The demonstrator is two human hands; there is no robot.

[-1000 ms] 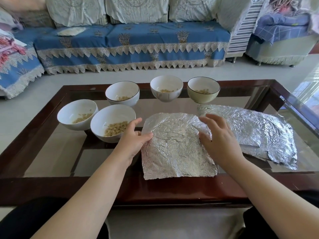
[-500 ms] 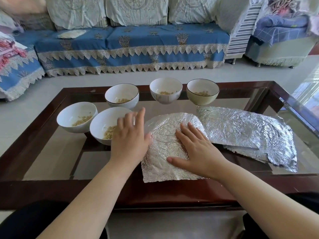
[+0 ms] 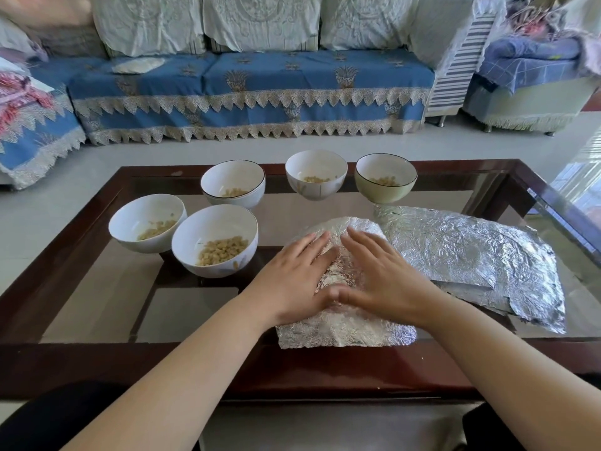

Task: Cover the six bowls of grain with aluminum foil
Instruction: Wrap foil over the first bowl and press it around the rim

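Head view, five uncovered bowls [image 3: 214,244] holding grain [image 3: 222,252], both hands' grip [image 3: 338,281] spread flat on foil [image 3: 344,333]

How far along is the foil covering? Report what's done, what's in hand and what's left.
Done: no bowl visibly finished. In hand: the left hand and right hand press flat on a foil sheet that domes up at the table's near edge; what lies beneath is hidden. Left: five bowls of grain stand uncovered, from the nearest white bowl to the green bowl. More foil sheets wait on the right.
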